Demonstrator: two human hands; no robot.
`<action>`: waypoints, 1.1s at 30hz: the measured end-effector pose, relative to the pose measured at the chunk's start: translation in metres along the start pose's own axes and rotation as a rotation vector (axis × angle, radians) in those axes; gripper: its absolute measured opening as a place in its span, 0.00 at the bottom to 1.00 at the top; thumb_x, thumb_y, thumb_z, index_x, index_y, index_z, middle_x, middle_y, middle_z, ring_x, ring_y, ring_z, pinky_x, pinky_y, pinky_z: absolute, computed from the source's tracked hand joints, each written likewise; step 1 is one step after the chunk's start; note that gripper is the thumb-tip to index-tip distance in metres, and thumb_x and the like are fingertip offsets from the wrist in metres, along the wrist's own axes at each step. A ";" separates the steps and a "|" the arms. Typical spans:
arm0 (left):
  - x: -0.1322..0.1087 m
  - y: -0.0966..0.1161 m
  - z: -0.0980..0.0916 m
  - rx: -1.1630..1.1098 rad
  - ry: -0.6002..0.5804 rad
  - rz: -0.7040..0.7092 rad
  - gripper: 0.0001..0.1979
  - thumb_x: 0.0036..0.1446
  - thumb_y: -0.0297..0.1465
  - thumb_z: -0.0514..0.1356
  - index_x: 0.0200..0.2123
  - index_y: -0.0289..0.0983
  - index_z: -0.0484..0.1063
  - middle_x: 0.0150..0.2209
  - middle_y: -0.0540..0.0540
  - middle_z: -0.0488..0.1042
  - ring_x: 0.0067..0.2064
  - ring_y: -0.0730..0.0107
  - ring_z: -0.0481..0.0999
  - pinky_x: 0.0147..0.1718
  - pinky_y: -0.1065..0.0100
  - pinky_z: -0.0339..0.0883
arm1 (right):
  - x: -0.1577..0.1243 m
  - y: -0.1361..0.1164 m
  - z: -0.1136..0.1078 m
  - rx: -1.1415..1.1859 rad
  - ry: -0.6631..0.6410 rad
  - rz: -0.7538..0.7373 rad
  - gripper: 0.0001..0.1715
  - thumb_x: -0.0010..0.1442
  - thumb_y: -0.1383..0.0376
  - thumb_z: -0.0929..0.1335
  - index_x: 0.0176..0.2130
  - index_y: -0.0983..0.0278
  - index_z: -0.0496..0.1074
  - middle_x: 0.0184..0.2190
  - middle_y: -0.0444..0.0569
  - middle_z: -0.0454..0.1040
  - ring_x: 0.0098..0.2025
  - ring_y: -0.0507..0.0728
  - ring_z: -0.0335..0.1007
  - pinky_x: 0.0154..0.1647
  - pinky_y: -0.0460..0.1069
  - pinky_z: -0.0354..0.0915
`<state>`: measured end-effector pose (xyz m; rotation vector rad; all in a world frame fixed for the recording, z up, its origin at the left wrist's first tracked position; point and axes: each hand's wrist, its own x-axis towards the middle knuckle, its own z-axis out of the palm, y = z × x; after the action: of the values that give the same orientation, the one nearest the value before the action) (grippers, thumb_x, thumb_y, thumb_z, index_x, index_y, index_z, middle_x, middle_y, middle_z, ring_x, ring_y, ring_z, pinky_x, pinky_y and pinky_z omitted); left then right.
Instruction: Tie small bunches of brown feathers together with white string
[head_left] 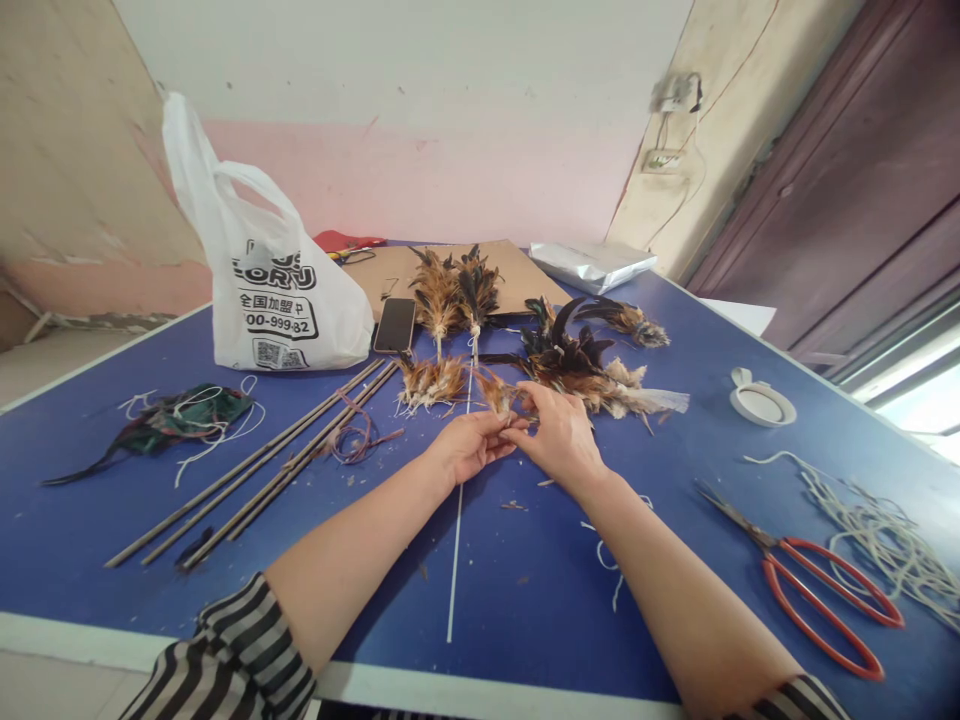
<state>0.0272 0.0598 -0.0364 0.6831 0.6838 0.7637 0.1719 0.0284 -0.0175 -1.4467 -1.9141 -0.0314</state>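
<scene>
Feathers (504, 398), a small brown tuft, were pinched between left hand (471, 447) and right hand (559, 432) on the blue table (525, 580); red-handled scissors (814, 585) lay well right of the right hand.

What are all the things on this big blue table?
table: one, blue, under everything
plastic bag: one, white, back left
phone: one, dark, beside bag
cardboard: one, brown, back middle
feather bundles: several, brown and black, middle
sticks: several, grey-brown, left
cloth scrap: one, dark green, far left
scissors: one, red handles, right
string pile: one, off-white, far right
round ring: one, white, right
small feather bunch: one, brown, pinched by both hands
left hand: one, bare, on the bunch
right hand: one, bare, on the bunch
</scene>
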 end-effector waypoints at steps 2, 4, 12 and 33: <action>0.001 0.002 -0.002 0.047 0.002 0.035 0.07 0.47 0.28 0.61 0.32 0.31 0.72 0.32 0.42 0.75 0.31 0.72 0.74 0.35 0.69 0.67 | 0.002 0.003 -0.002 0.200 -0.077 0.134 0.28 0.44 0.57 0.69 0.44 0.65 0.67 0.31 0.50 0.72 0.33 0.57 0.67 0.37 0.52 0.59; 0.000 0.004 -0.002 0.116 -0.013 0.065 0.08 0.47 0.29 0.61 0.31 0.31 0.72 0.32 0.40 0.75 0.32 0.70 0.75 0.34 0.69 0.68 | 0.004 0.006 -0.004 0.414 -0.178 0.281 0.21 0.45 0.55 0.67 0.37 0.65 0.71 0.27 0.48 0.73 0.29 0.54 0.67 0.32 0.50 0.61; -0.006 0.006 0.003 0.312 -0.092 0.084 0.12 0.44 0.32 0.63 0.31 0.30 0.72 0.29 0.40 0.75 0.30 0.69 0.75 0.30 0.71 0.68 | 0.006 0.003 -0.008 0.700 -0.182 0.481 0.14 0.43 0.58 0.68 0.27 0.67 0.74 0.22 0.44 0.72 0.25 0.50 0.64 0.29 0.46 0.60; -0.003 0.006 0.000 0.653 -0.096 0.253 0.09 0.43 0.33 0.61 0.24 0.31 0.73 0.22 0.46 0.71 0.24 0.73 0.70 0.24 0.72 0.65 | 0.004 0.004 0.003 0.528 -0.179 0.304 0.10 0.46 0.62 0.66 0.29 0.66 0.73 0.24 0.45 0.73 0.27 0.53 0.66 0.28 0.46 0.61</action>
<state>0.0237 0.0608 -0.0307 1.4135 0.7712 0.7299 0.1731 0.0347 -0.0190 -1.3787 -1.6424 0.7125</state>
